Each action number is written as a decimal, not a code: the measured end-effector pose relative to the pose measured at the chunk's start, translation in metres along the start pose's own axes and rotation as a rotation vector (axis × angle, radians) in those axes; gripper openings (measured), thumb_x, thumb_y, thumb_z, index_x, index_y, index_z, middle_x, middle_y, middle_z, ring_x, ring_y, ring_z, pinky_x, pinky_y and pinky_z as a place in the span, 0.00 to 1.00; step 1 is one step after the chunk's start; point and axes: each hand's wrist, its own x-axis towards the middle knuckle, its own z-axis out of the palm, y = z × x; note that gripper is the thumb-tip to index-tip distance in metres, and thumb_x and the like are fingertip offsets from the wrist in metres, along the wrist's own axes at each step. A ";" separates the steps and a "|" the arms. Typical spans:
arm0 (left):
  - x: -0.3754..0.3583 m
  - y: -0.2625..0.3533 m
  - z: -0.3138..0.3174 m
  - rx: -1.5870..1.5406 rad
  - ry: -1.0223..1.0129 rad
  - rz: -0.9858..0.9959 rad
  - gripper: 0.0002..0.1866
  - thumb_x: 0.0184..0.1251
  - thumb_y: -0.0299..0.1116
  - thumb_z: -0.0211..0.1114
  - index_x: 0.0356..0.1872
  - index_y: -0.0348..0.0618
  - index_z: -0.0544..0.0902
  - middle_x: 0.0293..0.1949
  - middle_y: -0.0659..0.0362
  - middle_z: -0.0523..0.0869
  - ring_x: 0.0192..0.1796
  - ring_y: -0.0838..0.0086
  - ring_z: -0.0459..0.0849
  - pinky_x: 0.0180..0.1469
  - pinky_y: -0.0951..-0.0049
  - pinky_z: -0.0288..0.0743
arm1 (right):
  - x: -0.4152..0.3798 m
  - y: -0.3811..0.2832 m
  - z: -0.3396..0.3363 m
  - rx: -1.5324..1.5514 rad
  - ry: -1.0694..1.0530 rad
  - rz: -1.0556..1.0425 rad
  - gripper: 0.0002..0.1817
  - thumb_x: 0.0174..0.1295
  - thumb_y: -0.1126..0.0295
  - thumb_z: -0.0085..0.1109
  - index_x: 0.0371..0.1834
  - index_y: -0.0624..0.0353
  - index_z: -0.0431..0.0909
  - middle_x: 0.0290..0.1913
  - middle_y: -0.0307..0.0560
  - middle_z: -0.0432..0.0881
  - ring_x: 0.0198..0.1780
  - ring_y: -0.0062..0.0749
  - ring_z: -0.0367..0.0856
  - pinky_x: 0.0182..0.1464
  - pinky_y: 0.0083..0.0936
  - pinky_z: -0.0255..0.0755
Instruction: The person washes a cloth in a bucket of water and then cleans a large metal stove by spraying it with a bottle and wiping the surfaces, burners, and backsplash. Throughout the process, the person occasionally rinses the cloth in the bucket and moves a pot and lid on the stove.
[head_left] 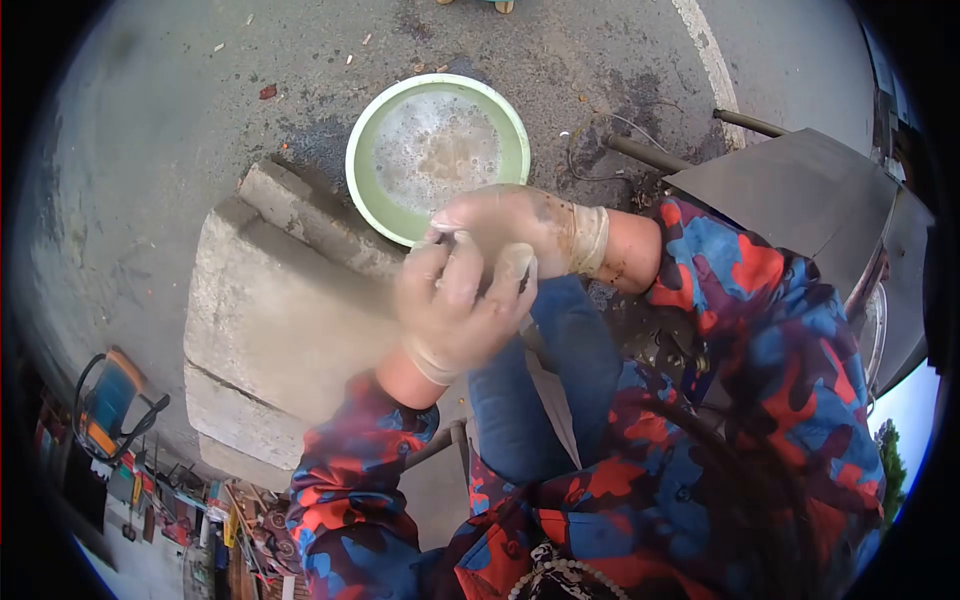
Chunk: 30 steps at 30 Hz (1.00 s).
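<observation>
My left hand (462, 305), in a thin translucent glove, has its fingers curled upward against my right hand. My right hand (535, 228) wears a similar glove, with brown specks near its cuff, and bends inward over the left. Between the fingertips a small dark patch shows, but I cannot make out what it is. Both hands meet above my knees, just on the near side of a pale green basin (357, 185). Cloudy water with foam (437, 140) lies in the basin.
Left of my knees is a concrete block (260, 310) with a raised kerb-like edge. A grey metal panel (790, 190) and pipes (650, 155) stand on the right. Tools and clutter (250, 540) lie at the lower left. A thin cable (572, 150) rests on the asphalt.
</observation>
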 end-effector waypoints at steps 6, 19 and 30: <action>-0.006 -0.010 0.010 -0.016 -0.090 0.180 0.08 0.40 0.33 0.66 0.26 0.52 0.80 0.38 0.60 0.72 0.34 0.65 0.67 0.30 0.67 0.69 | 0.002 0.004 -0.002 0.372 0.093 0.517 0.22 0.55 0.67 0.62 0.54 0.56 0.73 0.47 0.50 0.80 0.49 0.40 0.79 0.53 0.31 0.71; -0.055 -0.037 0.061 -0.072 -0.282 0.252 0.05 0.38 0.38 0.63 0.20 0.59 0.75 0.35 0.64 0.71 0.33 0.69 0.65 0.25 0.72 0.63 | 0.019 0.057 -0.009 0.497 0.108 0.819 0.23 0.57 0.58 0.62 0.51 0.60 0.74 0.42 0.47 0.81 0.44 0.38 0.79 0.48 0.32 0.72; 0.006 -0.095 0.020 -0.144 -0.066 -0.427 0.07 0.60 0.22 0.66 0.34 0.39 0.75 0.39 0.57 0.75 0.44 0.68 0.74 0.51 0.68 0.69 | 0.041 0.036 -0.036 0.592 0.429 0.756 0.24 0.59 0.56 0.59 0.53 0.60 0.72 0.45 0.47 0.79 0.46 0.39 0.78 0.49 0.37 0.71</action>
